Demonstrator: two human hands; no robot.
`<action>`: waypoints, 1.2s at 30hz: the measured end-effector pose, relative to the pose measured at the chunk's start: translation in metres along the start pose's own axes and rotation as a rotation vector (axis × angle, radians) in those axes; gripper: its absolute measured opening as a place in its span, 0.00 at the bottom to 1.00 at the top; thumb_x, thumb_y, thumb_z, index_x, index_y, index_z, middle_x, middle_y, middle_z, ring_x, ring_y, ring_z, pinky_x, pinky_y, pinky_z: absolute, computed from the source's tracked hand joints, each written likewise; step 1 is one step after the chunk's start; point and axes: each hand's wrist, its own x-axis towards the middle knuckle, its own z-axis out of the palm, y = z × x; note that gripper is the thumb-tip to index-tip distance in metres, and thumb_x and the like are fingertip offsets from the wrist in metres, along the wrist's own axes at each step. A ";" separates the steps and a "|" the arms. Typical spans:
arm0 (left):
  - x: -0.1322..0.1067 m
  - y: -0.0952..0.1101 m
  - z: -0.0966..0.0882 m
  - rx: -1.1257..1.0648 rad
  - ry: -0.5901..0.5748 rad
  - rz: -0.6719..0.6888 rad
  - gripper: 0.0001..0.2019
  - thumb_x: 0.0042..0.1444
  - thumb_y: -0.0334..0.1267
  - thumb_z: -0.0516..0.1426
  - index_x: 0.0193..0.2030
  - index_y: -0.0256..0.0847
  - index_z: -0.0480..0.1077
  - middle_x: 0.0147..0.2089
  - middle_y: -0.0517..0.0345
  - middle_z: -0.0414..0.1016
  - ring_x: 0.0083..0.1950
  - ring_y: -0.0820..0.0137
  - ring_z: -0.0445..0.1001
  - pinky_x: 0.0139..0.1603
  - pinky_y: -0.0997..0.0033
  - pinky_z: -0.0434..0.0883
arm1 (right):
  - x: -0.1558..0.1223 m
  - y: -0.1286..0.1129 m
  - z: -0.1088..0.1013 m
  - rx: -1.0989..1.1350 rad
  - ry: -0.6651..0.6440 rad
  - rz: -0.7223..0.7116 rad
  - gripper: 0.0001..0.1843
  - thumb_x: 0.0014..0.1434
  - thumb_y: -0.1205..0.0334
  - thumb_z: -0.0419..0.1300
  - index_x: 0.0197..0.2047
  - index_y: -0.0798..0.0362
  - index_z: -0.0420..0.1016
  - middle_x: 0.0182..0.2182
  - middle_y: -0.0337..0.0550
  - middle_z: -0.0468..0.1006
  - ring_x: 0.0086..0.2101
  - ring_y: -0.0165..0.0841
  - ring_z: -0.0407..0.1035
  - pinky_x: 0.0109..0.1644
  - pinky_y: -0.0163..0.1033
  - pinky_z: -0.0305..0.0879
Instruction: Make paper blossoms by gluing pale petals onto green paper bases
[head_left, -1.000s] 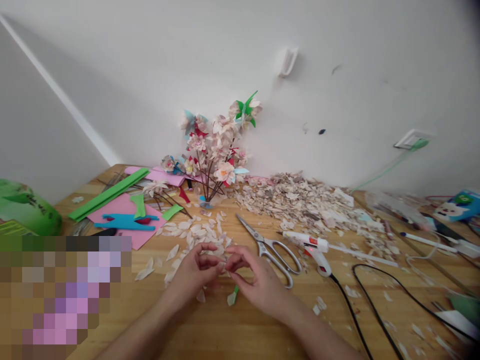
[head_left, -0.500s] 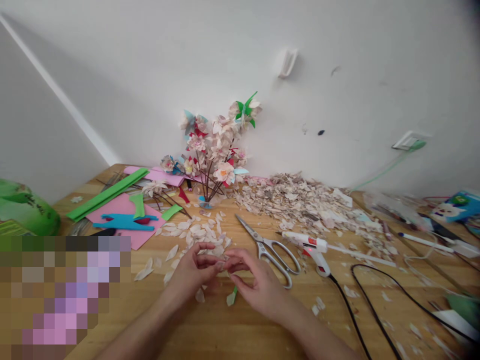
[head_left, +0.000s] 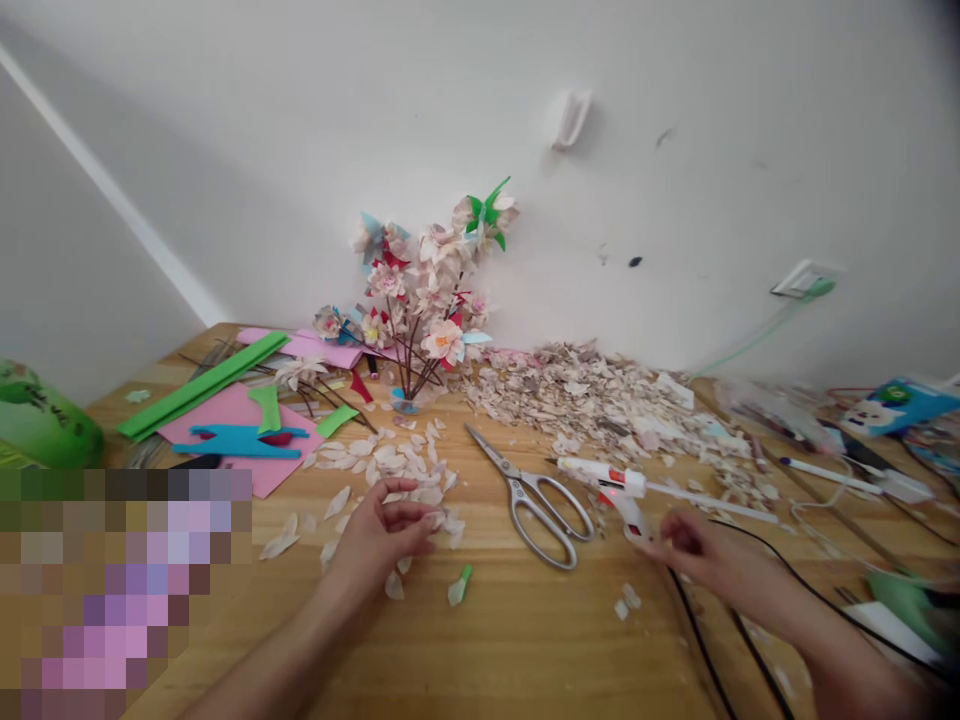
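Note:
Above the wood, my left hand (head_left: pixel 394 527) is pinched at the fingertips on a pale dried petal (head_left: pixel 441 520). My right hand (head_left: pixel 697 548) is at the handle end of a white hot glue gun (head_left: pixel 606 478), fingers curled but apart and thumb reaching to the handle's base; whether it touches is blurred. Silver scissors (head_left: pixel 525 500) lie between the hands with blades slightly parted. Below my left hand, a petal with a small green strip (head_left: pixel 460 586) rests on the table. Loose petals (head_left: pixel 386 460) spread just beyond my left hand.
Handmade petal flowers (head_left: pixel 431 300) stand by the wall. A large heap of dried petals (head_left: pixel 592 400) lies behind the scissors. Coloured paper, including a pink sheet (head_left: pixel 247 470) and green strip (head_left: pixel 206 385), lies left. The glue gun's black cord (head_left: pixel 697 630) runs toward the front right.
My right hand has left my left hand and moved right to the glue gun's handle. My left hand stays near its earlier place, still pinched. The view has shifted slightly.

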 end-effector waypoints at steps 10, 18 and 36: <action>-0.002 -0.005 0.002 0.097 0.059 0.144 0.25 0.33 0.35 0.65 0.39 0.40 0.59 0.25 0.63 0.75 0.27 0.74 0.73 0.29 0.75 0.68 | 0.043 -0.018 0.035 0.486 0.006 -0.011 0.20 0.43 0.49 0.62 0.35 0.54 0.77 0.37 0.46 0.81 0.40 0.46 0.72 0.46 0.45 0.66; 0.001 -0.007 -0.002 0.078 0.070 0.150 0.26 0.36 0.36 0.65 0.41 0.41 0.57 0.27 0.63 0.75 0.28 0.71 0.74 0.32 0.70 0.71 | 0.002 -0.059 0.033 0.666 0.014 0.015 0.19 0.43 0.48 0.63 0.36 0.52 0.77 0.36 0.46 0.81 0.40 0.47 0.73 0.44 0.46 0.69; 0.000 -0.006 0.002 0.008 0.142 0.214 0.28 0.37 0.34 0.64 0.43 0.43 0.54 0.25 0.67 0.72 0.28 0.71 0.75 0.33 0.70 0.73 | -0.022 -0.137 0.059 0.527 -0.146 -0.385 0.13 0.50 0.51 0.61 0.24 0.51 0.65 0.23 0.36 0.67 0.25 0.32 0.64 0.26 0.35 0.62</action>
